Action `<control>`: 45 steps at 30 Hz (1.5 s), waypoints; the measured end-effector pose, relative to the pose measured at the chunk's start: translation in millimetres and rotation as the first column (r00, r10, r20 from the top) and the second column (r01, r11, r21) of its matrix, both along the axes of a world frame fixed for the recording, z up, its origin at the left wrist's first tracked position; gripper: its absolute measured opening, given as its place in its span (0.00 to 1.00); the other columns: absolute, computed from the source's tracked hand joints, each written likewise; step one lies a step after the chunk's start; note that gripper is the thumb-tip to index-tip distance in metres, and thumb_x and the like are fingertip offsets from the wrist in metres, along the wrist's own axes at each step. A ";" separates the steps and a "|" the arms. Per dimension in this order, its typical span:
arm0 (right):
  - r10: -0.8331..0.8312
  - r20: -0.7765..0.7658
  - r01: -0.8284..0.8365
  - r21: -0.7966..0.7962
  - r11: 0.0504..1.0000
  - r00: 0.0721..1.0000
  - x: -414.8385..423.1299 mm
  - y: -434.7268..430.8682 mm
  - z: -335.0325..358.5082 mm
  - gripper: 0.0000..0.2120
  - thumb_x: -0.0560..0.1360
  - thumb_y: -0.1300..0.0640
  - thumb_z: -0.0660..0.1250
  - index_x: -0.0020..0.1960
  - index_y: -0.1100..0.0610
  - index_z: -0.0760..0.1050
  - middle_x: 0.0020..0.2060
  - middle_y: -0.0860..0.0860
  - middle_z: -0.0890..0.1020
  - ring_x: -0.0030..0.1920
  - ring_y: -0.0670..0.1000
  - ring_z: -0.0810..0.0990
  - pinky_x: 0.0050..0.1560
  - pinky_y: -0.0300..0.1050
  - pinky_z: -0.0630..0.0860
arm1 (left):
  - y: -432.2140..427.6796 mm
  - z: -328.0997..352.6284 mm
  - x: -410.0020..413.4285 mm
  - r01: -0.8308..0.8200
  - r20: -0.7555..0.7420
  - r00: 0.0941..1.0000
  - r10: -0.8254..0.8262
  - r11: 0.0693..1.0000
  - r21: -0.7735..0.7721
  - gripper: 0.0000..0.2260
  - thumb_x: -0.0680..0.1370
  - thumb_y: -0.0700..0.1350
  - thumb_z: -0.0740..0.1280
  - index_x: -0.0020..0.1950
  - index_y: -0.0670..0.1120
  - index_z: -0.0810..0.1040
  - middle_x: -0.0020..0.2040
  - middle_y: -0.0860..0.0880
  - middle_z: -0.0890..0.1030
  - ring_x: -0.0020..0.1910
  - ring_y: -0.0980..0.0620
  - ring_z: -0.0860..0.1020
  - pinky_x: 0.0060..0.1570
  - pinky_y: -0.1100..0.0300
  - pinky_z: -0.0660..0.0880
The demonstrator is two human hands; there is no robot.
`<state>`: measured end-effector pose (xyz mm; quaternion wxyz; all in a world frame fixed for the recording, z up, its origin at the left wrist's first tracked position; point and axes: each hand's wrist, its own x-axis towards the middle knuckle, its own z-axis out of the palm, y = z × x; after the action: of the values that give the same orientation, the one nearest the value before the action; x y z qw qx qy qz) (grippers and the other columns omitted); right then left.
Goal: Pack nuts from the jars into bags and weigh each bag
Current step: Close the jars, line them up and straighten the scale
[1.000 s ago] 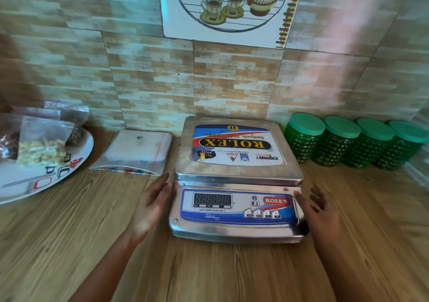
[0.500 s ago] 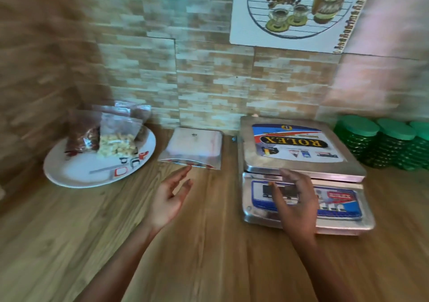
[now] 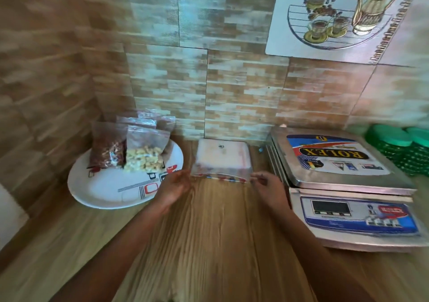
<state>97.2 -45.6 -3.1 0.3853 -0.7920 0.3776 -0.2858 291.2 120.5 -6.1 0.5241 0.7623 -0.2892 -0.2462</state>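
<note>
Two bare arms reach up from the bottom of the frame over the wooden counter (image 3: 220,243). In the middle, the left hand (image 3: 175,185) is at the near left corner of the stack of empty bags (image 3: 221,155). Its fingers are curled and touch the edge, but it is too blurry to tell if they grip it. The right hand (image 3: 267,183) is at the near right corner, and its fingertips are pressed together, pinching that corner.

The stack lies flat on the counter, between the white plate (image 3: 104,195) on the left and the scale (image 3: 336,162) on the right. On the far side of the plate stand a bag of pale nuts (image 3: 145,158) and a bag of brown nuts (image 3: 108,148), side by side and touching.

At the far right edge, behind the scale, are green jars (image 3: 394,148) with green lids. The tiled wall (image 3: 232,88) is at the back, with a teapot picture (image 3: 343,16) in the upper right.
</note>
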 end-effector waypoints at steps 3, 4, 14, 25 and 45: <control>-0.021 -0.120 0.033 0.105 0.994 0.993 20.2 -23.5 0.8 0.11 0.77 0.64 0.63 0.58 0.64 0.77 0.55 0.58 0.80 0.56 0.55 0.77 0.57 0.44 0.70 | -28.2 -2.2 17.2 0.013 -0.177 0.984 -0.006 0.999 0.038 0.14 0.80 0.36 0.59 0.65 0.35 0.72 0.57 0.38 0.78 0.44 0.50 0.79 0.51 0.56 0.72; -0.025 -0.160 0.049 0.149 0.988 0.987 25.0 -30.3 1.1 0.12 0.77 0.64 0.62 0.59 0.65 0.76 0.56 0.59 0.79 0.57 0.57 0.76 0.58 0.46 0.70 | -36.2 -2.0 22.0 0.008 -0.181 0.983 0.004 0.998 0.062 0.14 0.80 0.37 0.59 0.64 0.35 0.73 0.61 0.37 0.76 0.49 0.47 0.79 0.53 0.56 0.72; -0.123 -0.056 0.134 0.535 0.834 0.991 60.8 -64.6 -0.3 0.10 0.75 0.70 0.63 0.55 0.66 0.75 0.46 0.58 0.76 0.43 0.55 0.75 0.38 0.40 0.75 | -82.3 -9.4 54.9 0.038 -0.309 0.951 -0.002 0.993 0.107 0.08 0.77 0.39 0.66 0.54 0.38 0.79 0.55 0.42 0.77 0.52 0.44 0.78 0.41 0.61 0.78; -0.026 -0.123 0.104 0.687 0.719 0.992 67.5 -80.7 8.9 0.10 0.71 0.75 0.64 0.40 0.61 0.77 0.40 0.54 0.78 0.41 0.52 0.75 0.38 0.42 0.74 | -98.9 -21.0 66.5 0.015 -0.064 0.998 -0.005 0.987 0.158 0.09 0.72 0.35 0.71 0.51 0.35 0.81 0.53 0.40 0.81 0.56 0.43 0.78 0.55 0.59 0.73; 0.059 -0.235 0.013 0.295 0.955 0.970 60.6 -75.6 3.3 0.13 0.66 0.76 0.70 0.36 0.59 0.78 0.34 0.49 0.78 0.39 0.49 0.77 0.32 0.34 0.74 | -79.1 -19.5 91.7 0.307 0.446 0.820 -0.358 0.933 0.185 0.13 0.62 0.33 0.78 0.45 0.39 0.83 0.38 0.45 0.83 0.32 0.69 0.77 0.40 0.72 0.74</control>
<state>157.9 -121.2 0.2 0.4535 -0.7590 0.4506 -0.1234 383.0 41.3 -25.6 0.3459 0.7630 -0.5235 -0.1555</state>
